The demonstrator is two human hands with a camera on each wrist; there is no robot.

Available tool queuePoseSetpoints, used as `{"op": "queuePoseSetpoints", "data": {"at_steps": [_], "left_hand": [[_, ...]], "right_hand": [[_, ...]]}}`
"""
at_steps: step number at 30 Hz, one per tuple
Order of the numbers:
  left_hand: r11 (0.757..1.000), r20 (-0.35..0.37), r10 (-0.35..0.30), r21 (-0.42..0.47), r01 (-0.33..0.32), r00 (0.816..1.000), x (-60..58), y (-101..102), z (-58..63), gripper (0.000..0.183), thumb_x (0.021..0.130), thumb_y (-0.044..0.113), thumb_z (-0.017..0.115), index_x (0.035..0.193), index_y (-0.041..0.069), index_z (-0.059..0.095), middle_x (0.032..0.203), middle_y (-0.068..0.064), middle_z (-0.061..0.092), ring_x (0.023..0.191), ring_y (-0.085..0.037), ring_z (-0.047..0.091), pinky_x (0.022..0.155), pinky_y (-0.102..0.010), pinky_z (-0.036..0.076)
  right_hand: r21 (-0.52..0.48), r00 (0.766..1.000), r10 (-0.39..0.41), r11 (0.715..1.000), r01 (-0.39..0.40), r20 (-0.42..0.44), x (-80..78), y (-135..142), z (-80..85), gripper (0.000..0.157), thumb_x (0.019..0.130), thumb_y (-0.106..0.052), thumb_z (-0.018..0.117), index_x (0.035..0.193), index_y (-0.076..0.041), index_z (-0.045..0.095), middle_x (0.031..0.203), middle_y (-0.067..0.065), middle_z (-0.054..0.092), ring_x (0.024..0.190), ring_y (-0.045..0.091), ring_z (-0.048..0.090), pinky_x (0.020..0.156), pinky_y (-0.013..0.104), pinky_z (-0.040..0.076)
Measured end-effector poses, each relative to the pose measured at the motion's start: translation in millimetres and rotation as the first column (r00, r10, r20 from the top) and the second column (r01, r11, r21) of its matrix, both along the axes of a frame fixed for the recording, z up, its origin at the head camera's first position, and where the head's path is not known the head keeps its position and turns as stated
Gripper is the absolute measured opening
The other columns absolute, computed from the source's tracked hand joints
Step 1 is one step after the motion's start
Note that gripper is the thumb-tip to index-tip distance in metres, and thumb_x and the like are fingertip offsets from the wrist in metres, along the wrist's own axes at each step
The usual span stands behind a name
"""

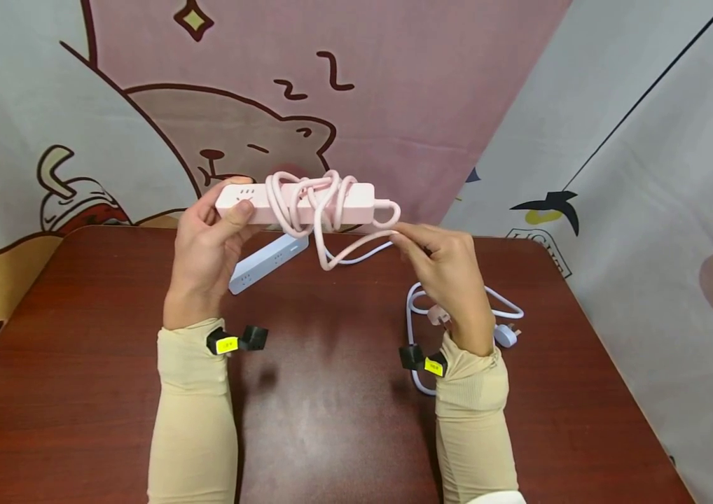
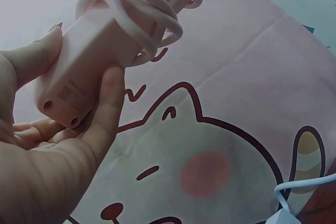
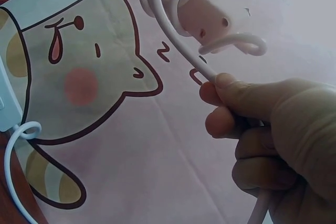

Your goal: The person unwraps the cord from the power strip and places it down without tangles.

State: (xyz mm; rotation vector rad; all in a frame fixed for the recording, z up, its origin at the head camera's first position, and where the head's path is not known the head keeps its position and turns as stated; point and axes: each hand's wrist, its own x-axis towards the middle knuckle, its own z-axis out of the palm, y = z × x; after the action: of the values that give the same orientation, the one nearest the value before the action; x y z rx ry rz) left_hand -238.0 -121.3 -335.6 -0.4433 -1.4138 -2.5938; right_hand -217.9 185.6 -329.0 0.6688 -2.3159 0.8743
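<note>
A pink power strip (image 1: 361, 201) is held up above the table at its left end by my left hand (image 1: 197, 245), thumb on the socket face. Loops of its thick pink cord (image 1: 279, 199) wrap round the strip's middle. My right hand (image 1: 451, 269) pinches the cord between thumb and fingertips, off the strip's right end. In the right wrist view the pinched cord length (image 3: 177, 40) runs from the coils to the fingers (image 3: 218, 121). The pink plug (image 1: 438, 315) shows below my right hand, partly hidden by it. Screw holes (image 2: 73, 122) mark the strip's underside in the left wrist view.
A pale blue power strip (image 1: 268, 264) lies on the brown table (image 1: 331, 420), behind and below the pink one. Its cord (image 1: 504, 301) loops to the right, partly under my right arm, with its plug (image 1: 506, 336) beside the wrist. A cartoon-printed cloth (image 1: 394, 105) hangs behind the table.
</note>
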Motion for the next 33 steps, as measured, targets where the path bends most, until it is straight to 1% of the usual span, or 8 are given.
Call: {"op": "queuePoseSetpoints", "data": {"at_steps": [3,7,14,17,20,25,28,33], "left_hand": [[1.000,-0.002,0.010,-0.001,-0.010,1.000,-0.1,0.3,0.0,0.024,0.096,0.001,0.066,0.120,-0.002,0.063,0.107,-0.007,0.068,0.090,-0.015,0.069,0.082,-0.027,0.062],[1.000,0.011,0.025,-0.003,-0.025,1.000,-0.1,1.5,-0.5,0.029,0.095,-0.001,0.067,0.123,-0.006,0.060,0.105,-0.007,0.067,0.088,-0.014,0.068,0.080,-0.026,0.062],[0.999,0.028,0.042,-0.003,-0.042,0.999,-1.2,2.5,-0.3,0.026,0.094,-0.001,0.067,0.120,0.000,0.064,0.104,-0.007,0.066,0.089,-0.015,0.068,0.081,-0.026,0.062],[0.999,0.028,0.049,0.000,-0.049,0.998,-1.6,1.8,-0.5,0.027,0.094,0.000,0.068,0.120,-0.002,0.063,0.105,-0.007,0.066,0.090,-0.014,0.067,0.081,-0.026,0.062],[0.998,0.029,0.064,-0.012,-0.063,0.998,-1.6,1.2,-0.4,0.031,0.094,0.001,0.068,0.123,-0.006,0.060,0.107,-0.007,0.065,0.091,-0.014,0.067,0.082,-0.025,0.062],[0.997,0.039,0.073,-0.024,-0.072,0.997,-1.8,0.9,-0.6,0.030,0.094,0.002,0.068,0.122,-0.004,0.061,0.108,-0.007,0.064,0.093,-0.014,0.067,0.085,-0.026,0.062],[0.997,0.043,0.073,-0.024,-0.072,0.996,-2.2,0.9,-0.8,0.026,0.094,0.001,0.068,0.120,0.000,0.063,0.107,-0.008,0.064,0.093,-0.015,0.067,0.086,-0.027,0.062],[0.997,0.043,0.074,-0.008,-0.074,0.996,-2.6,1.1,-1.0,0.027,0.093,0.000,0.070,0.119,-0.001,0.063,0.108,-0.009,0.063,0.093,-0.016,0.066,0.084,-0.027,0.062]], "right_hand": [[0.011,1.000,0.021,1.000,-0.021,0.010,0.3,-0.1,1.0,0.013,0.095,-0.013,0.073,0.104,-0.009,0.081,0.068,0.002,0.067,0.060,0.009,0.054,0.058,0.017,0.038],[0.016,0.999,0.034,0.999,-0.034,0.016,1.3,-0.3,1.5,0.015,0.093,-0.011,0.074,0.106,-0.007,0.080,0.070,0.003,0.069,0.061,0.009,0.056,0.059,0.016,0.039],[0.026,0.999,0.031,0.999,-0.032,0.008,3.1,0.5,2.2,0.014,0.093,-0.011,0.074,0.104,-0.006,0.081,0.070,0.003,0.071,0.062,0.011,0.059,0.062,0.017,0.042],[0.024,0.999,0.029,0.999,-0.030,0.015,3.7,0.7,1.8,0.014,0.093,-0.011,0.075,0.104,-0.005,0.081,0.079,0.006,0.076,0.066,0.013,0.064,0.066,0.017,0.046],[0.031,0.999,0.034,0.999,-0.035,0.022,4.5,0.5,2.3,0.014,0.093,-0.012,0.075,0.104,-0.006,0.081,0.082,0.006,0.077,0.067,0.012,0.064,0.066,0.017,0.046],[0.042,0.998,0.055,0.998,-0.055,0.014,6.4,0.2,4.3,0.011,0.094,-0.012,0.074,0.102,-0.009,0.081,0.069,0.001,0.067,0.061,0.008,0.056,0.061,0.016,0.041],[0.043,0.998,0.065,0.997,-0.065,0.008,7.7,0.2,6.2,0.011,0.094,-0.012,0.074,0.102,-0.010,0.081,0.068,0.000,0.066,0.061,0.007,0.055,0.060,0.016,0.040],[0.039,0.997,0.078,0.996,-0.078,-0.008,8.7,0.0,8.4,0.011,0.093,-0.012,0.075,0.102,-0.010,0.081,0.068,0.000,0.066,0.061,0.007,0.054,0.060,0.016,0.040]]}}
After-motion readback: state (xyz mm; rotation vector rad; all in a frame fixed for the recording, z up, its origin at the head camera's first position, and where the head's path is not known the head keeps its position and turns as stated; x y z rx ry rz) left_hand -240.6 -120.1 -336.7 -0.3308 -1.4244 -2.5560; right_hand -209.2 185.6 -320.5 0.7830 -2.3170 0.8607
